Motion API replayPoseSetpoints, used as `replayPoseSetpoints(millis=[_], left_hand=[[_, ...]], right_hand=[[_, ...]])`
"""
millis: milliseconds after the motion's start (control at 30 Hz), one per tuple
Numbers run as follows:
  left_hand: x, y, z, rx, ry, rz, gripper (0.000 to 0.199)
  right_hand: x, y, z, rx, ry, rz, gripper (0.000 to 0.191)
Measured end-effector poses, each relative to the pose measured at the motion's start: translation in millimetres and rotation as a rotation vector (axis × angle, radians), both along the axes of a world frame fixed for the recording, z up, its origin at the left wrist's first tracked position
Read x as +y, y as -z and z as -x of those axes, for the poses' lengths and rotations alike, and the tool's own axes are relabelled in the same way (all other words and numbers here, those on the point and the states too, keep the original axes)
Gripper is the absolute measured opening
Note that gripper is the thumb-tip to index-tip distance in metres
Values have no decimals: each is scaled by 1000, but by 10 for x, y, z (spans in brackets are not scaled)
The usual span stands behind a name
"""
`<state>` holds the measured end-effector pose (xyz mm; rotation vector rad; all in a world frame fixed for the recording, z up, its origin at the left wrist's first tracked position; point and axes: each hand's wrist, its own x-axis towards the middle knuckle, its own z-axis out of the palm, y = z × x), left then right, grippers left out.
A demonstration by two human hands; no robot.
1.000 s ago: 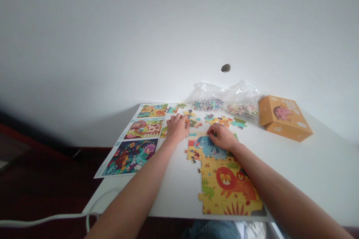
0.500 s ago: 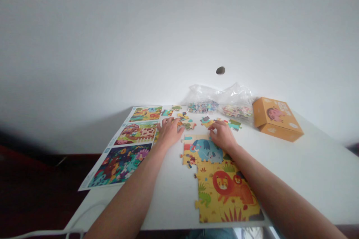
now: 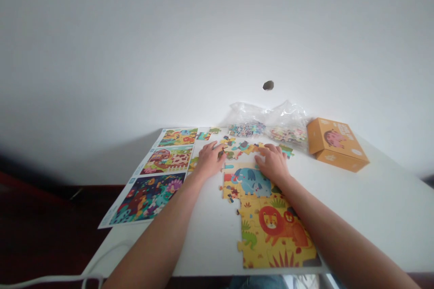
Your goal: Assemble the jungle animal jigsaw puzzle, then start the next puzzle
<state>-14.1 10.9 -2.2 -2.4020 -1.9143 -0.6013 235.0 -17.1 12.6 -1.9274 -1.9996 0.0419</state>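
My left hand [image 3: 210, 161] is closed at the left edge of some joined puzzle pieces [image 3: 232, 155], its thumb and fingers pressed to their rim. My right hand [image 3: 274, 163] has its thumb and fingers at the right end of another group of puzzle pieces [image 3: 244, 146], partly hiding it. The two groups lie close together; whether they interlock I cannot tell. Nearer me lies the partly assembled puzzle [image 3: 271, 230], with elephants at its top and lions below. The right wrist passes over its upper right edge.
Left on the white table [image 3: 356, 216] lies a printed sheet [image 3: 149, 171] with three pictures. Loose puzzle pieces [image 3: 204, 136] are near its top. Clear bags of pieces [image 3: 247, 128] and an orange box [image 3: 339, 143] stand at the back. A white cable [image 3: 50, 280] hangs front left.
My left hand has moved right with its pieces, narrowing the gap to the group by my right hand. My right hand stays nearly in place. The view shifts slightly.
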Motion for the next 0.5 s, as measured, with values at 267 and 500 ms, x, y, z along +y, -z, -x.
replayPoseSetpoints(millis=[267,500], left_hand=[[-241,-286,-81,147,-430,40,39],[-269,-207,-191,110,-248,47,34]], right_hand=[[-19,23,-5,-53,201,76,52],[4,49,39,-25,63,70,51]])
